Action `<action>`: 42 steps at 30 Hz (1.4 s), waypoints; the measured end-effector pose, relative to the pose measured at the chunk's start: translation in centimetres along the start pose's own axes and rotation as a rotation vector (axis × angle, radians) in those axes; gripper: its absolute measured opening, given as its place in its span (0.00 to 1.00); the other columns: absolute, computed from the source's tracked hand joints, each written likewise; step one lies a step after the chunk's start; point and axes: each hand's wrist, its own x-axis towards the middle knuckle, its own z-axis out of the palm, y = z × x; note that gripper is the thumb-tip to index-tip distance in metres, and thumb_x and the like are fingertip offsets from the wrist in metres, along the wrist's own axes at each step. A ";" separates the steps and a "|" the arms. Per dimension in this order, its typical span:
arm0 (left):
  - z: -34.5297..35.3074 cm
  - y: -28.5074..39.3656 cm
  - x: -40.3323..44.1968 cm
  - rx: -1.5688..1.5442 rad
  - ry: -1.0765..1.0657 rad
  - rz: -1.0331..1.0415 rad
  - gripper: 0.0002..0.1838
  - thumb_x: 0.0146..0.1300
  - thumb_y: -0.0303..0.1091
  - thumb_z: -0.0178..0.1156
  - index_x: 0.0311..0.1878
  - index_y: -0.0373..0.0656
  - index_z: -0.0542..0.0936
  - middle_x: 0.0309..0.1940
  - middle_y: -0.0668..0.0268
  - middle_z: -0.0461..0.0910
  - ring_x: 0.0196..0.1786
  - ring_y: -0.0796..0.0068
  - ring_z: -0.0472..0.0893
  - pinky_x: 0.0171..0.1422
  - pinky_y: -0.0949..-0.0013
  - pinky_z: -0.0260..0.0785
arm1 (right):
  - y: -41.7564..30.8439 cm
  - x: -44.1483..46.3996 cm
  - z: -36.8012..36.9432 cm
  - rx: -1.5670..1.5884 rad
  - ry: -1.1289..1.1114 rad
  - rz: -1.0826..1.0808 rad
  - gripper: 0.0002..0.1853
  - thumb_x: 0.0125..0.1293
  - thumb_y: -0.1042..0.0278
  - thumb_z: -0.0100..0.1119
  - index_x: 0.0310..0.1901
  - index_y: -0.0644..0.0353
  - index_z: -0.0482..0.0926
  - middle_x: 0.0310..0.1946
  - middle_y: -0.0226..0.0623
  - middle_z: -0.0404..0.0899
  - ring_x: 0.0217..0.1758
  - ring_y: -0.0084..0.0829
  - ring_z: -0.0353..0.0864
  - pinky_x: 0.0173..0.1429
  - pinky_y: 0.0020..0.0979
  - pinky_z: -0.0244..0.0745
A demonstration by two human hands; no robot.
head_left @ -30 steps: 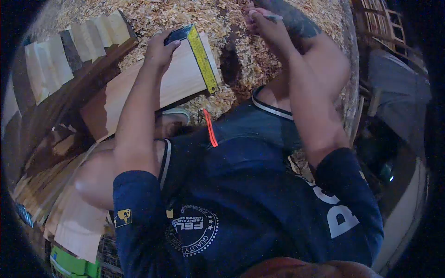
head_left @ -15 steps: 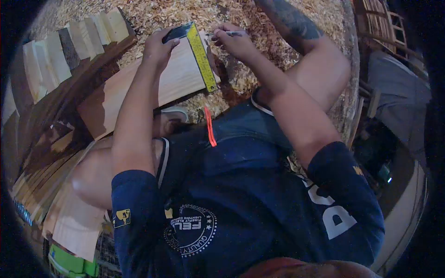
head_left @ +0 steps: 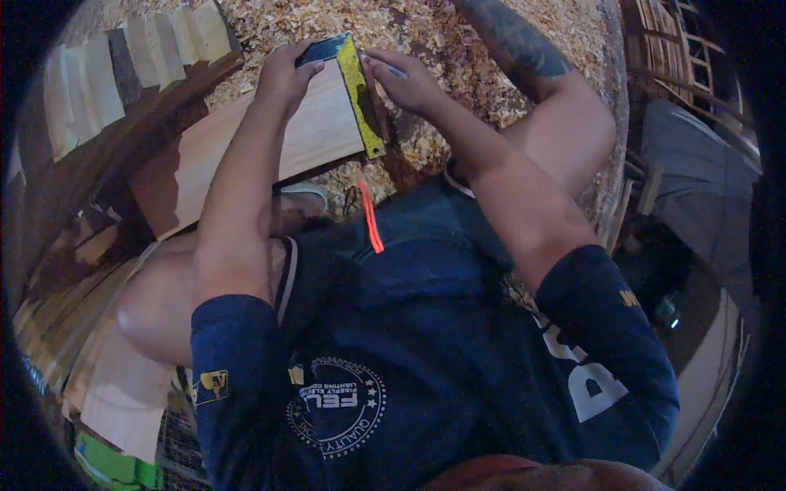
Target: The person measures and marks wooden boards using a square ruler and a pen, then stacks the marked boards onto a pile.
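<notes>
My left hand point(head_left: 286, 75) is closed on the dark stock of a try square, at the far edge of a pale wooden board point(head_left: 315, 127). The square's yellow blade point(head_left: 359, 98) lies across the board near its right end. Just right of the blade, my right hand point(head_left: 401, 80) is closed around a thin pen-like marker point(head_left: 396, 73), mostly hidden by the fingers. Its fingertips are close to the upper part of the blade; whether they touch it cannot be made out.
Wood shavings point(head_left: 458, 82) cover the ground ahead. Wood strips point(head_left: 90, 90) lie on a beam at the upper left. More boards point(head_left: 127, 393) and a green object point(head_left: 115, 466) are at the lower left. Grey cloth point(head_left: 696, 164) hangs at the right.
My right hand has come from the upper right, near the leg, down and left to the blade with the marker. The square and board have shifted only slightly, with my left hand still on the square.
</notes>
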 end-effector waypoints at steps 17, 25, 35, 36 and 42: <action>0.8 -0.6 0.4 0.103 0.012 0.027 0.27 0.60 0.38 0.70 0.63 0.47 0.80 0.47 0.50 0.82 0.52 0.51 0.82 0.61 0.57 0.71 | -1.9 -9.0 -3.8 -0.286 -0.712 -0.019 0.18 0.71 0.61 0.54 0.54 0.65 0.81 0.48 0.54 0.82 0.52 0.52 0.82 0.57 0.44 0.77; 1.0 -1.4 0.4 0.025 0.044 0.038 0.26 0.59 0.37 0.70 0.62 0.46 0.80 0.48 0.51 0.83 0.52 0.53 0.82 0.61 0.58 0.72 | 0.6 -1.1 -3.4 -0.330 -0.578 0.163 0.21 0.73 0.54 0.52 0.39 0.65 0.86 0.31 0.42 0.87 0.34 0.32 0.85 0.44 0.35 0.79; 0.9 -1.3 0.5 0.035 0.013 0.044 0.24 0.58 0.33 0.70 0.59 0.44 0.81 0.46 0.54 0.84 0.50 0.57 0.83 0.58 0.60 0.73 | -0.7 7.4 -2.9 -0.195 -0.114 -0.107 0.25 0.72 0.50 0.53 0.56 0.65 0.79 0.46 0.43 0.85 0.49 0.31 0.83 0.51 0.32 0.78; 1.1 -1.6 0.7 -0.015 -0.002 0.057 0.23 0.59 0.32 0.69 0.59 0.42 0.81 0.46 0.53 0.84 0.50 0.59 0.83 0.57 0.61 0.73 | -0.7 6.9 -2.7 -0.228 -0.092 -0.065 0.26 0.72 0.49 0.55 0.57 0.65 0.79 0.47 0.44 0.84 0.51 0.33 0.83 0.53 0.34 0.78; -1.8 6.1 2.8 -0.140 -0.012 0.082 0.22 0.59 0.38 0.71 0.54 0.40 0.81 0.44 0.56 0.84 0.48 0.60 0.83 0.56 0.60 0.75 | -2.6 0.0 -1.9 -0.326 0.037 0.185 0.35 0.60 0.42 0.70 0.58 0.65 0.77 0.48 0.50 0.83 0.54 0.45 0.83 0.58 0.41 0.76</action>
